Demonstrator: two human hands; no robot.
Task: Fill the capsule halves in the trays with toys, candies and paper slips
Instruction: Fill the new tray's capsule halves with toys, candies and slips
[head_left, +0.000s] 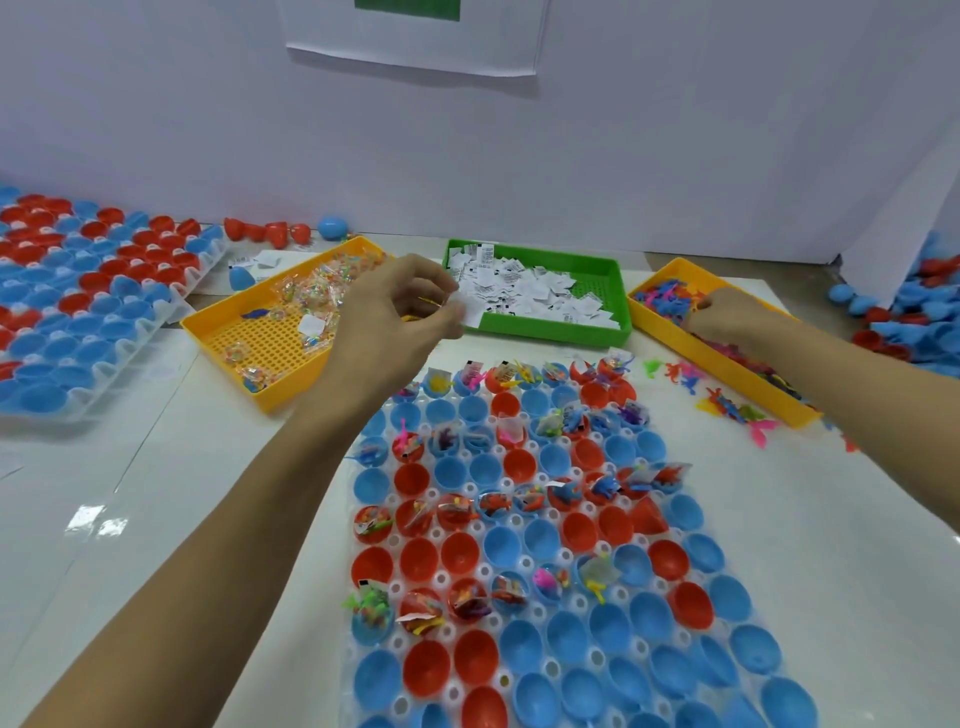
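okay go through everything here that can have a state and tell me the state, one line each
left hand: pinches a paper slip
right hand: reaching into the toy tray
green tray: piled with slips
candy tray: partly bare
capsule tray: some halves filled, most empty
left capsule tray: halves empty

White sheet (415, 47) on wall (208, 119)

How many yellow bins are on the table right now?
2: one yellow bin left of the green bin, holding wrapped candies; another yellow bin to its right, holding small toys, under the right hand.
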